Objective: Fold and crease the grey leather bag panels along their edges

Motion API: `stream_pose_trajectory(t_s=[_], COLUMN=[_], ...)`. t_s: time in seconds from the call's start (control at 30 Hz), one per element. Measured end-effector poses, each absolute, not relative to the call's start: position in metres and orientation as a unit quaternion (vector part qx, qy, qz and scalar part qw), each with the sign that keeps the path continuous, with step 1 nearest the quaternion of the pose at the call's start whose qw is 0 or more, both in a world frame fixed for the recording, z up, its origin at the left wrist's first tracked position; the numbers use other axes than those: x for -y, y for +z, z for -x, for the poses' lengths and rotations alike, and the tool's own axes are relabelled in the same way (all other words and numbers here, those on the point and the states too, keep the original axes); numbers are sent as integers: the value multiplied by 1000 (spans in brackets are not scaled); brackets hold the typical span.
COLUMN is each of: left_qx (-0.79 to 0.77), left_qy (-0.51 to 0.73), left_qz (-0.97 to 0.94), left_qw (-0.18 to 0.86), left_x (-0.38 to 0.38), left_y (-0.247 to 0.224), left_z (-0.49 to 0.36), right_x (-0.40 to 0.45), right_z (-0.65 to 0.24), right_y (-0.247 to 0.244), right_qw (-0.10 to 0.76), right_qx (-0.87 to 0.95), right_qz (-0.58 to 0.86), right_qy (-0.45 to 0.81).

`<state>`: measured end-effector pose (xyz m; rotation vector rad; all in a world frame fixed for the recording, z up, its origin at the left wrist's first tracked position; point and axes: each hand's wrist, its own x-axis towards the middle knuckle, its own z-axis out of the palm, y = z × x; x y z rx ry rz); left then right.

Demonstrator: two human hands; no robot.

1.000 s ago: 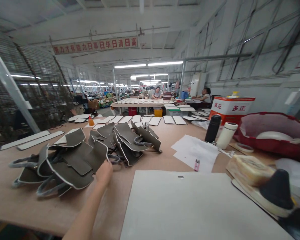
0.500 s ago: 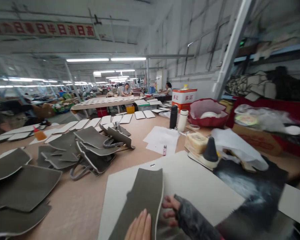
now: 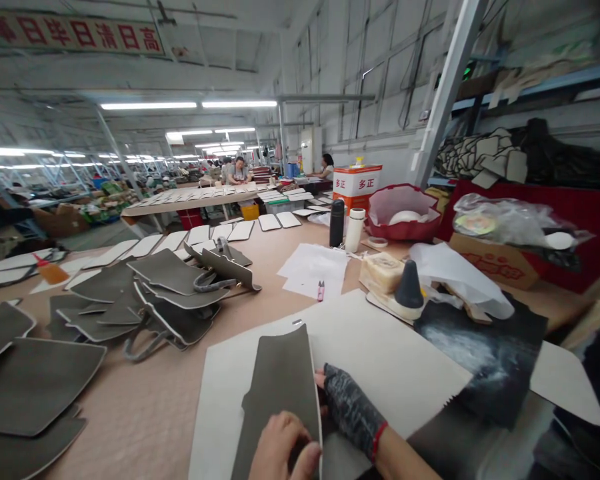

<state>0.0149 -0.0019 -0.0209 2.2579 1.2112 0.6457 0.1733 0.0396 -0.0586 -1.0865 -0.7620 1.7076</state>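
A grey-green leather panel (image 3: 279, 373) with a pale cut edge lies lengthwise on a large white board (image 3: 380, 347) in front of me. My left hand (image 3: 283, 443) is over its near part, fingers bent and thumb apart, holding nothing. At the panel's right edge is my right hand (image 3: 337, 393) in a dark fingerless glove with a red cuff. Its fingers are closed at that edge, and the panel partly hides them. A small metal piece (image 3: 297, 323) lies by the board's far edge.
Grey handbag pieces with handles (image 3: 180, 300) are heaped left, beside more grey panels (image 3: 35, 380). Ahead lie white paper (image 3: 313, 267) and pink-handled snips (image 3: 321, 291). Two bottles (image 3: 337, 223), a dark cone on a pale base (image 3: 409, 287) and a black sheet (image 3: 480, 353) are to the right.
My left hand has gone from flat fingers to bent ones on the panel. My right hand's spread fingers have closed in at the panel's right edge. The view has shifted slightly.
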Motion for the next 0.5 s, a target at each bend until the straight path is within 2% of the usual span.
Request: stream_pose_trajectory(t_s=[0.17,0.3,0.5], left_qx=[-554,-593,-595], left_qy=[218,231,237], left_qz=[-717,-692,-693], left_qw=[361,342,331], left_x=[-19,-32,-29], left_y=[-6,-1,11], left_z=[-30,-31,-27], right_x=[-41,-37,-29], right_z=[-168,-163,-157], right_y=[-44,-26,0], right_qw=[457,451,421], right_qx=[317,393,522], right_qz=[443,428,487], right_qy=[703,678,560])
